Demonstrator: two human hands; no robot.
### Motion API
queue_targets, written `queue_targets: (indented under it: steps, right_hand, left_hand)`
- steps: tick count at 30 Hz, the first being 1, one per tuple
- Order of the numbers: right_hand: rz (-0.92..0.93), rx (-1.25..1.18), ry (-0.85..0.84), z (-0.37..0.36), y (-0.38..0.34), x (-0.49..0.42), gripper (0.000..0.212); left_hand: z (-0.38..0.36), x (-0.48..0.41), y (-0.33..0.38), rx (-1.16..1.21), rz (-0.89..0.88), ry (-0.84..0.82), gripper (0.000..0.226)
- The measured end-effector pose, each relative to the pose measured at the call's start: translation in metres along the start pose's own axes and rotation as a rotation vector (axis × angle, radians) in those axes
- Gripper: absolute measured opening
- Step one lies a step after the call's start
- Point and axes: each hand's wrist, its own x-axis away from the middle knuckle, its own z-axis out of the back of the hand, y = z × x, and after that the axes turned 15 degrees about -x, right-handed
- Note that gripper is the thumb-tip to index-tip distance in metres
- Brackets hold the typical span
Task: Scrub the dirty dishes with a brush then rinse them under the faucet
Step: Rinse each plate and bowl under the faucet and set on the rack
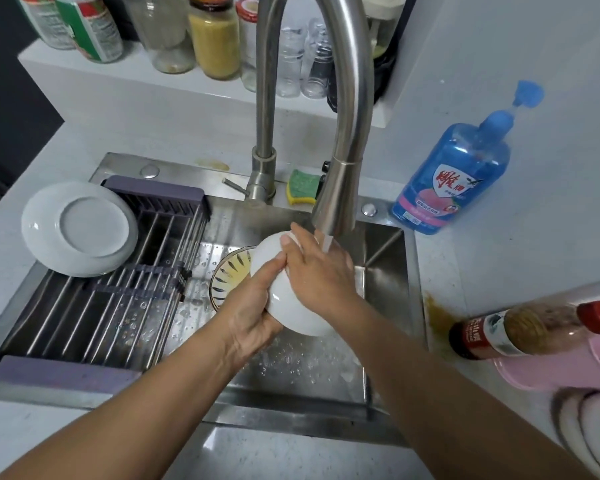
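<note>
A: Where is the dish being washed?

B: A round white ceramic bowl (288, 299) is held over the stainless steel sink (388, 268), tipped so its outside faces up, just below the spray head of the tall curved steel faucet (340, 140). A thin stream of water (326, 242) runs down at the bowl's far edge.

A: And the hands?

B: The left hand (253, 306) has its grip clamped on the bowl's near left side, thumb lying over the outside. The right hand (319, 268) lies flat on the bowl's upper right, fingers pressed to the surface and reaching its rim, so its grip is closed onto the bowl too. I see no brush in either hand.

A: What else is in the sink?

B: A round patterned bowl with dark strokes and a yellow centre (231, 275) sits behind the left hand. A grey slatted drying rack (118, 299) spans the sink's left half, with a white round plate (78, 228) upside down on its far corner.

A: Around it?

B: A green and yellow sponge (302, 187) lies beside the faucet base. A blue pump bottle of dish soap (454, 174) stands on the table to the right.
</note>
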Motion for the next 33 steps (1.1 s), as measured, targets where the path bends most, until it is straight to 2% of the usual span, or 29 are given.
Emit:
queue_targets:
  steps: [2,7,11,14,16,19,21,23,25,28,30,33]
  right_hand:
    - [-0.084,0.049,0.018,0.009,0.007,-0.005,0.054]
    - [-0.292,-0.284,0.218,0.019,0.025,-0.024,0.035]
    - [-0.128,-0.163,0.312,-0.014,0.005,0.001,0.048]
    - [0.083,-0.026,0.351,-0.030,0.003,0.022,0.048]
    - [0.122,-0.043,0.369,-0.027,0.012,0.018,0.054]
    - [0.041,-0.305,0.354,-0.012,0.026,0.009,0.053]
    - [-0.040,-0.548,0.280,0.004,0.023,0.001,0.031]
    - [-0.189,-0.640,0.176,0.022,0.020,-0.010,0.021]
    - [-0.341,-0.770,0.068,0.037,0.020,-0.021,0.029]
    - [-0.447,-1.079,-0.040,0.042,0.019,-0.025,0.026]
    - [-0.428,-1.105,-0.013,0.039,0.020,-0.022,0.023]
    - [-0.298,-1.056,0.037,0.027,0.022,-0.012,0.023]
  left_hand:
    - [0.005,0.002,-0.003,0.061,-0.005,0.030,0.047]
    - [-0.002,0.001,-0.007,0.195,-0.071,0.092,0.048]
    - [-0.016,-0.012,-0.015,0.315,-0.068,0.205,0.053]
    - [-0.016,-0.015,-0.014,0.349,-0.064,0.187,0.053]
    - [-0.008,-0.014,-0.013,0.390,-0.071,0.148,0.048]
    - [0.006,-0.006,-0.008,0.420,-0.082,0.088,0.049]
    - [0.017,-0.001,-0.006,0.406,-0.058,0.058,0.051]
    - [0.026,0.006,-0.002,0.357,-0.014,0.002,0.048]
    - [0.031,0.010,0.001,0.288,0.025,-0.043,0.044]
    - [0.038,0.004,0.002,0.149,-0.014,0.007,0.041]
    - [0.040,-0.007,-0.001,-0.057,-0.095,0.145,0.042]
    - [0.028,-0.021,-0.004,-0.547,-0.212,0.385,0.055]
